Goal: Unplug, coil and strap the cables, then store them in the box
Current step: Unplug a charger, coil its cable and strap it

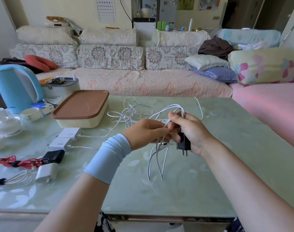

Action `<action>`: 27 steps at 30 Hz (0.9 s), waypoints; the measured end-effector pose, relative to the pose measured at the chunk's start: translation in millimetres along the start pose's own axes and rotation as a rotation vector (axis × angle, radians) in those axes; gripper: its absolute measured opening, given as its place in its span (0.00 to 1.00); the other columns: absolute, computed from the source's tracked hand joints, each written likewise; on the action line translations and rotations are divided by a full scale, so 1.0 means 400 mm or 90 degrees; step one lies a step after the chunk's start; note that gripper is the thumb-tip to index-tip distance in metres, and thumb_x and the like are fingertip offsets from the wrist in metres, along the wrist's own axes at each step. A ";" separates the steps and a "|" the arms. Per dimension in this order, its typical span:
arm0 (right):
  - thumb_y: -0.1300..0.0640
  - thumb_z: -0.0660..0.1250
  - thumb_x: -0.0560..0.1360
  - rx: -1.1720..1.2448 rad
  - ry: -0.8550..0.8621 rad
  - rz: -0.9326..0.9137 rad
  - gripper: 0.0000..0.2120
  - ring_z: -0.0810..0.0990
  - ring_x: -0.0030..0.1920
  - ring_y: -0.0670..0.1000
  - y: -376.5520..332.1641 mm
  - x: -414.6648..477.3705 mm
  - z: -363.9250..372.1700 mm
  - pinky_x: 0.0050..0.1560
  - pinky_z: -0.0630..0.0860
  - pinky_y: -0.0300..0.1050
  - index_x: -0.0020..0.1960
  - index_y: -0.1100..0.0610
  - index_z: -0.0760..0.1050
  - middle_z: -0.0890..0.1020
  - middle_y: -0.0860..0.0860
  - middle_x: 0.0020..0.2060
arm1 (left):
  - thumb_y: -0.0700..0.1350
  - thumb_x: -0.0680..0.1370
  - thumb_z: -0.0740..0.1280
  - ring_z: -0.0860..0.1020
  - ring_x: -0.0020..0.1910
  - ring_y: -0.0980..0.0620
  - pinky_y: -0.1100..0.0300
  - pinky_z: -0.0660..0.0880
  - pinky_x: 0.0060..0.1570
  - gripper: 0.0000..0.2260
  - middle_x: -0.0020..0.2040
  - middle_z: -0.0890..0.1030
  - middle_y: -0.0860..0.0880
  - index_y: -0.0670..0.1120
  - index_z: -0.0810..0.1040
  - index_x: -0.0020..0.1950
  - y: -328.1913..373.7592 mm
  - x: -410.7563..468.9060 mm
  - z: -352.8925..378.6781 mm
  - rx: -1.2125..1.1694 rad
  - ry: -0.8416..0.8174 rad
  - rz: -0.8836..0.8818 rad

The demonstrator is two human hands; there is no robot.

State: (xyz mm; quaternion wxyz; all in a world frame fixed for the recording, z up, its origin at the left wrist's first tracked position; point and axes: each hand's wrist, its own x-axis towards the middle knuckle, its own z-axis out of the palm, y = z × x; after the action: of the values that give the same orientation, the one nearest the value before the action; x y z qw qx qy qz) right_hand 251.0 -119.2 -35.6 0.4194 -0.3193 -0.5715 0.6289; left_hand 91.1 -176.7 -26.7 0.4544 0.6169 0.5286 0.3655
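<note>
Right grip (191, 131) closed: I curl my fingers round a black charger (184, 143), its prongs pointing down toward me, and round the upper bend of a white cable (157, 163) gathered into long loops. Left grip (144, 133), hard against the right one on its left side, pinches the same strands at their bunched middle. The bundle's long axis runs from away from me to toward me: short loops rise above my right fingers, and longer loops hang below both grips over the green surface (210, 173). Whether I have a strap in hand I cannot tell. Strands lead from my grips toward a loose tangle of white cables (129, 111) lying just beyond, so I judge this coil unfinished or only just gathered. The box (79, 122) sits well apart to the far left with its brown lid (80, 104) on. My left grip is the nearer to it, so that grip would most likely open it while the right keeps the coil.
</note>
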 end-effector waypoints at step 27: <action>0.52 0.68 0.78 -0.412 -0.358 0.207 0.09 0.65 0.24 0.47 -0.012 -0.053 0.022 0.26 0.62 0.40 0.43 0.57 0.80 0.84 0.51 0.36 | 0.40 0.83 0.51 0.57 0.21 0.58 0.68 0.52 0.20 0.13 0.27 0.61 0.54 0.47 0.69 0.41 0.001 0.019 -0.090 -0.592 0.208 0.031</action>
State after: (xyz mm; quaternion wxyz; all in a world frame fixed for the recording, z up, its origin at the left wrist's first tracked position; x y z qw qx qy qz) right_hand 253.6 -142.1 -31.2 0.0228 -0.3365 -0.7724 0.5381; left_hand 59.2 -162.8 -15.0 0.5843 0.2953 0.3592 0.6652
